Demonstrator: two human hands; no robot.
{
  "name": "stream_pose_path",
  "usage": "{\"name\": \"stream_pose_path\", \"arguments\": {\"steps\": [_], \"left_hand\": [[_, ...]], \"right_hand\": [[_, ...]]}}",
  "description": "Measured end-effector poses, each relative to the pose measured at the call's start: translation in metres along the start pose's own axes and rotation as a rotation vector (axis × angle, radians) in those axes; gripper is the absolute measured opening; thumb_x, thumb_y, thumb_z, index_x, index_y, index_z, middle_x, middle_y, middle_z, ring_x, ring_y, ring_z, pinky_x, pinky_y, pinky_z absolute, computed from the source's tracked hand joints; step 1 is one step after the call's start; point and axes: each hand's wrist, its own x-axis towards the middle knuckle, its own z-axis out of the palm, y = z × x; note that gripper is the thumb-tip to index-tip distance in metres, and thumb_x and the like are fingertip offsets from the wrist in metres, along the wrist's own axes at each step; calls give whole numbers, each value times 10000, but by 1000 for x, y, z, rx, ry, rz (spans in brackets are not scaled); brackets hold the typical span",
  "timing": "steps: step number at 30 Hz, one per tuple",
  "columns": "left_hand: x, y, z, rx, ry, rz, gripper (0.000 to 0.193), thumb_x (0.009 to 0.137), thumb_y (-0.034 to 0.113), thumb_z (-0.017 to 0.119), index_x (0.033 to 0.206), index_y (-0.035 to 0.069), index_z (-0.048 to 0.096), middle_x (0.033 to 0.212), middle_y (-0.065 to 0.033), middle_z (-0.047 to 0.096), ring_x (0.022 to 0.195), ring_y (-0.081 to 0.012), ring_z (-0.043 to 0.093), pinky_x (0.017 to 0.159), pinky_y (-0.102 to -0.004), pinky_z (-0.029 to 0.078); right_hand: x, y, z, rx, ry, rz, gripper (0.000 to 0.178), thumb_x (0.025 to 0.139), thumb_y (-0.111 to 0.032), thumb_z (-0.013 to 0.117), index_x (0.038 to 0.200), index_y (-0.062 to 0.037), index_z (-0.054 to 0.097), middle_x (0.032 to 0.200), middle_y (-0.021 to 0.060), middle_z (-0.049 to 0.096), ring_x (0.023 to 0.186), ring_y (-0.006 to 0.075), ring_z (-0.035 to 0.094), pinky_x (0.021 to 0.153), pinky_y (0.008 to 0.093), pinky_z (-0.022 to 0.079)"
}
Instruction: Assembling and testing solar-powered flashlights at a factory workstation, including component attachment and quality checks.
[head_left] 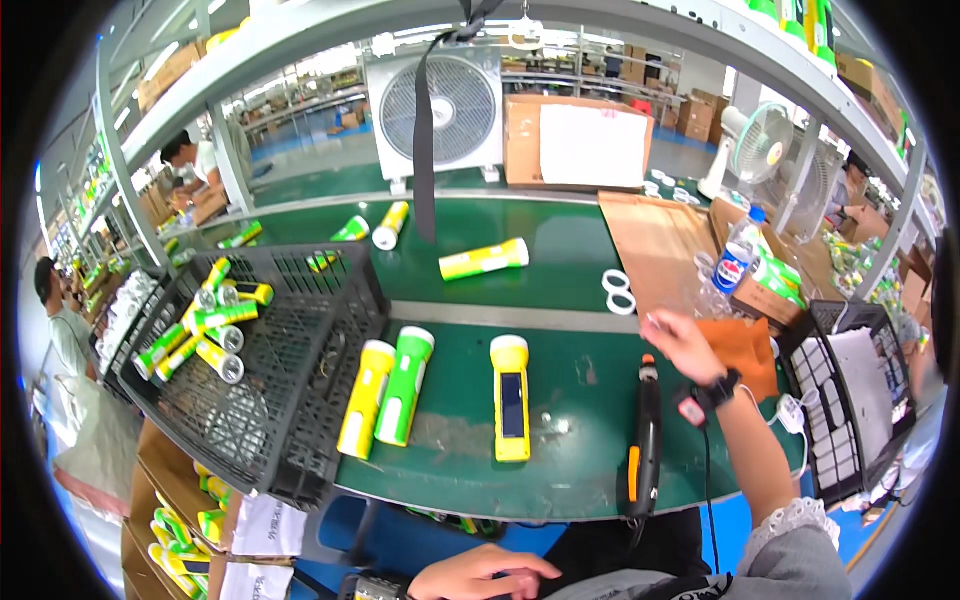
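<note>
My right hand (682, 345) is over the right side of the green table, its fingers drawn together; whatever they pinch is too small to make out. Beside it lie white rings (620, 290). A black and orange tool (646, 440), like a cordless electric screwdriver, lies below it. My left hand (485, 573) rests low near my lap, fingers extended and holding nothing. In front of me on the table lies a yellow flashlight (511, 400) with a dark panel. To its left are a green flashlight (406, 385) and another yellow flashlight (366, 400).
A black crate (325, 350) with several flashlights stands at the left. One more flashlight (484, 260) lies farther back. A brown board (655, 240), a bottle (738, 250), an orange cloth (745, 350) and a black basket (835, 400) occupy the right. A black strap (424, 150) hangs overhead.
</note>
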Motion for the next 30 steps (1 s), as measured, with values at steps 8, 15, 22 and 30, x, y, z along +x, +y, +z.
{"name": "stream_pose_path", "arguments": {"steps": [8, 15, 22, 30], "left_hand": [[234, 21, -235, 1314, 554, 171, 242, 765, 78, 511, 996, 26, 566, 1002, -154, 598, 919, -301, 566, 782, -397, 462], [278, -33, -335, 1592, 732, -888, 575, 601, 224, 723, 1136, 188, 515, 1157, -56, 470, 1117, -263, 433, 876, -415, 421], [333, 23, -243, 948, 918, -250, 544, 703, 516, 610, 996, 61, 548, 895, -179, 622, 873, -306, 608, 692, -405, 498], [346, 0, -64, -439, 431, -35, 322, 876, 316, 490, 1018, 28, 464, 845, -93, 571, 742, -201, 587, 641, -334, 499]], "right_hand": [[-67, 71, -41, 654, 172, 271, 66, 843, -88, 537, 808, -32, 543, 645, -27, 471, 573, 42, 439, 500, 184, 332], [-67, 61, -27, 373, 202, 136, 73, 828, -74, 572, 806, -9, 548, 660, -32, 469, 603, 30, 418, 524, 201, 338], [-67, 16, -36, 93, 213, -64, 92, 837, -63, 534, 900, -8, 573, 694, 67, 514, 626, 155, 492, 579, 275, 394], [-69, -6, -44, -116, 139, -37, 430, 713, -180, 684, 1110, -94, 545, 930, 97, 576, 806, 226, 560, 671, 322, 449]]}}
